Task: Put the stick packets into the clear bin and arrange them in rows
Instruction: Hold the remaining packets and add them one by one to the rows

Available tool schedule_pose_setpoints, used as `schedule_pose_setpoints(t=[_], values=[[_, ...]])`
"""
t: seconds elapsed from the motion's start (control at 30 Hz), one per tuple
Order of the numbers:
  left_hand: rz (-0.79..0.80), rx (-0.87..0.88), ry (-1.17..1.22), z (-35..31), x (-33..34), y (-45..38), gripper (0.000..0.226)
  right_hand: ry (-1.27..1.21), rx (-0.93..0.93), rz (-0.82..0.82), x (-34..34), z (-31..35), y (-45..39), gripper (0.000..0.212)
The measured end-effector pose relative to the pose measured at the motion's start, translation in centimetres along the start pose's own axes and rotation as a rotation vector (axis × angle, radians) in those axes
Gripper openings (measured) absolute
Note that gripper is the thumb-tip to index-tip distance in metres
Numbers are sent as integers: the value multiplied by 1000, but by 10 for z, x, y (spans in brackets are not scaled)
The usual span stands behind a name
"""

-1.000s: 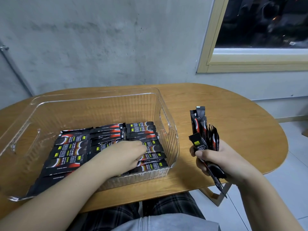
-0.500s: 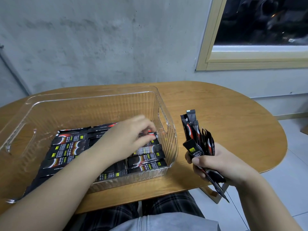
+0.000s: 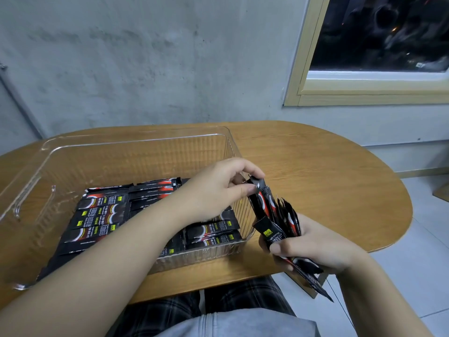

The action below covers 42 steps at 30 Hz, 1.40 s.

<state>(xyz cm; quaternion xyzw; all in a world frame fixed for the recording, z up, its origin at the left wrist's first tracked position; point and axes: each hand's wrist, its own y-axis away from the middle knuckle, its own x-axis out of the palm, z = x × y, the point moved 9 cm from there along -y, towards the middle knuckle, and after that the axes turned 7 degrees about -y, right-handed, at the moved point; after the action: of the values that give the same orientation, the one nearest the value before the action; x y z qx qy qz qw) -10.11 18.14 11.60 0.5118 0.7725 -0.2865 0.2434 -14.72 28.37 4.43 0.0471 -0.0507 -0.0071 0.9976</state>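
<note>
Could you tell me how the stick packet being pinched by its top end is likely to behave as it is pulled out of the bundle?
The stick packet looks thin and glossy, so it probably slides out easily. The left hand lifts it by one pinched end, suggesting it is light. It may flex, since packets in the right hand fan unevenly.

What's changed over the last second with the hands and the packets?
The left hand left the rows in the clear bin, rose and crossed right over its wall, and now pinches the top of one stick packet in the bundle. The right hand kept gripping the bundle; bin and rows look unchanged.
</note>
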Motion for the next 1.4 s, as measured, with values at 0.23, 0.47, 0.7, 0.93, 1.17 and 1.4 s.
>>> schedule_pose_setpoints(t=[0.23, 0.47, 0.7, 0.93, 1.17, 1.4], values=[[-163, -74, 120, 8, -11, 3, 23, 42, -1, -115, -11, -1, 1, 42], [-325, -84, 220, 18, -35, 19, 42, 3, -55, -344, -37, 5, 11, 46], [-312, -449, 297, 92, -40, 66, 23, -69, -92, -528, -60, 4, 22, 51], [-226, -564, 111, 113, -6, 76, 17, -76, -71, -544, -63, -2, 17, 57], [-160, -574, -193, 107, -8, 73, 7, -72, -75, -545, -67, -4, 13, 64], [-295, -591, -110, 108, -34, 70, 11, -101, -39, -570, -76, -9, 6, 62]])
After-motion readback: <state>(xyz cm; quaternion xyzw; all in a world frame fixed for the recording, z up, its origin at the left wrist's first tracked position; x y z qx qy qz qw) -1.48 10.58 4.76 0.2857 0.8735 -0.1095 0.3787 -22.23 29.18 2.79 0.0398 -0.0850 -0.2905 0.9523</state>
